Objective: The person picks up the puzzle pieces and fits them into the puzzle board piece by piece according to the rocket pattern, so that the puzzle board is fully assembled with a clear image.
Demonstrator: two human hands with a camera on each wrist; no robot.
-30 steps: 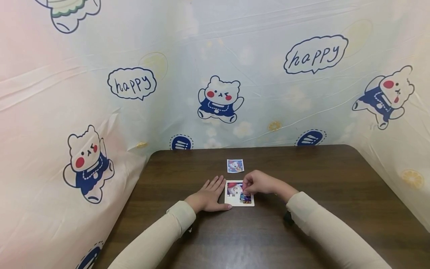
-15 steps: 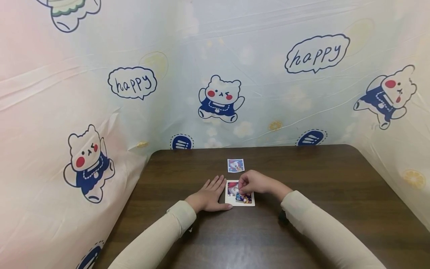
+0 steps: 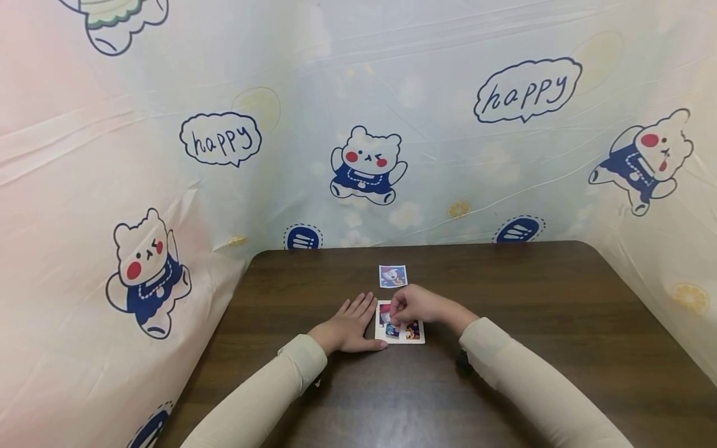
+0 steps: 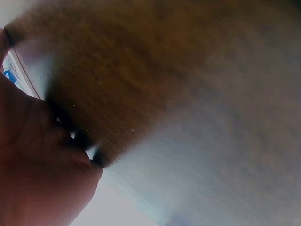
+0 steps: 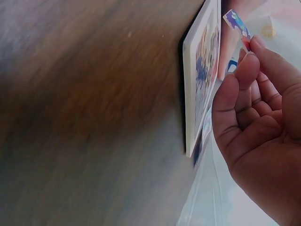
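Observation:
A small jigsaw puzzle in a white tray (image 3: 421,341) lies on the table, partly covered by my right hand (image 3: 420,305). That hand pinches a blue and purple puzzle piece (image 5: 237,24) between thumb and index finger, above the tray's lower left part. Another piece (image 3: 412,331) sits at the tray's lower right, and a white gap shows beside it. My left hand (image 3: 348,328) rests flat on the table, fingers straight, its thumb along the tray's lower left corner. Only palm and thumb of the left hand (image 4: 42,155) show in the left wrist view, which is blurred.
Just beyond the tray lies a small printed picture card (image 3: 393,276) with a similar image. The dark wooden table (image 3: 504,386) has rounded far corners. A patterned curtain (image 3: 426,112) hangs behind it and along both sides.
My right hand has moved left over the tray, carrying the pinched piece from the right side toward the lower left. The left hand has stayed in place.

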